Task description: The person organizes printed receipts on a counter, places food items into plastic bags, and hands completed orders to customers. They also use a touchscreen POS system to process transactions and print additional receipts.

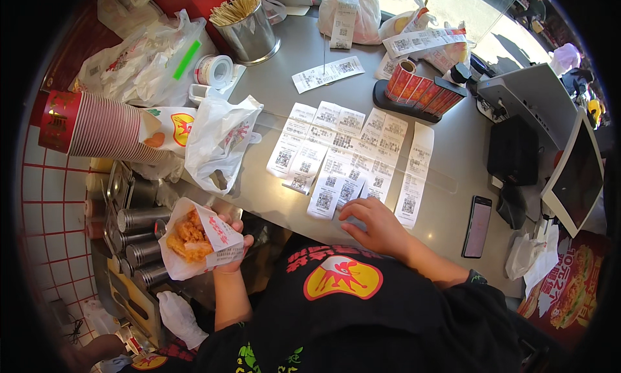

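Note:
My left hand grips a white printed paper bag from its right side. The bag's mouth tilts up and shows golden fried chicken pieces. My right hand holds nothing; its fingers are spread and curved over the lower ends of the printed receipts near the counter's front edge. Whether its fingertips press on the paper is hard to tell. Those receipts lie in a row, some overlapping, with a separate receipt strip to their right. Above them, another receipt sits on a metal spike.
A plastic carrier bag and stacked paper cups stand left. Behind are a skewer canister, a sticker-roll dispenser and tied bags. A phone and monitor lie right. A co-worker's white-gloved hand is lower left.

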`<state>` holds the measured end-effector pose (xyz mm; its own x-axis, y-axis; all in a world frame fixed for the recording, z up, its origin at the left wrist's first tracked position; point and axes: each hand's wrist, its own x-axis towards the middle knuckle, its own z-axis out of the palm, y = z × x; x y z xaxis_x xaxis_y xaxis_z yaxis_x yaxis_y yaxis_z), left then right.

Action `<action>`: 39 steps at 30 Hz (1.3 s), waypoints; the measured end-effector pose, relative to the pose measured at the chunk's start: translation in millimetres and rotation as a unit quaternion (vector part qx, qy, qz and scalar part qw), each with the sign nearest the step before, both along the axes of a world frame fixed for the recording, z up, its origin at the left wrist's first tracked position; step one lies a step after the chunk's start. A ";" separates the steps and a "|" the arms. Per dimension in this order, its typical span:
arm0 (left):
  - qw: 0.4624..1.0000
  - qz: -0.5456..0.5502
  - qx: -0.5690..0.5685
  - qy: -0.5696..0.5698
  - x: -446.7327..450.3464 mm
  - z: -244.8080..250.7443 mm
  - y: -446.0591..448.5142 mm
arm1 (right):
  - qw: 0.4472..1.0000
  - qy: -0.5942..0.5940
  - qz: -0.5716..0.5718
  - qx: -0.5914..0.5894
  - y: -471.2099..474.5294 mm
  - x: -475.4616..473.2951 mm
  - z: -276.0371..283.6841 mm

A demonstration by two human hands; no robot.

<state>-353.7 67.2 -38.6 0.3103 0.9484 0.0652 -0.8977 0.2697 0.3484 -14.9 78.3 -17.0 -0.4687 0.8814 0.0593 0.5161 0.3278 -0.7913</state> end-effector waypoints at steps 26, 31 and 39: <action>0.989 -0.085 -0.112 -0.037 63.4 -28.7 41.0 | 0.995 0.043 -0.056 -0.075 10.5 0.5 -6.8; 0.990 -0.084 -0.100 -0.052 57.6 -39.1 37.7 | 0.992 0.035 -0.061 -0.100 14.0 -0.7 2.4; 0.983 -0.059 -0.166 -0.048 58.1 -36.9 45.1 | 0.994 0.041 -0.053 -0.086 13.9 -4.4 5.7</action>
<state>-295.6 112.3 -75.5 0.4277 0.8798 -0.2075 -0.8773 0.4593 0.1391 -19.2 92.1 -11.3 -0.3728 0.9258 -0.0629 0.4715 0.1306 -0.8722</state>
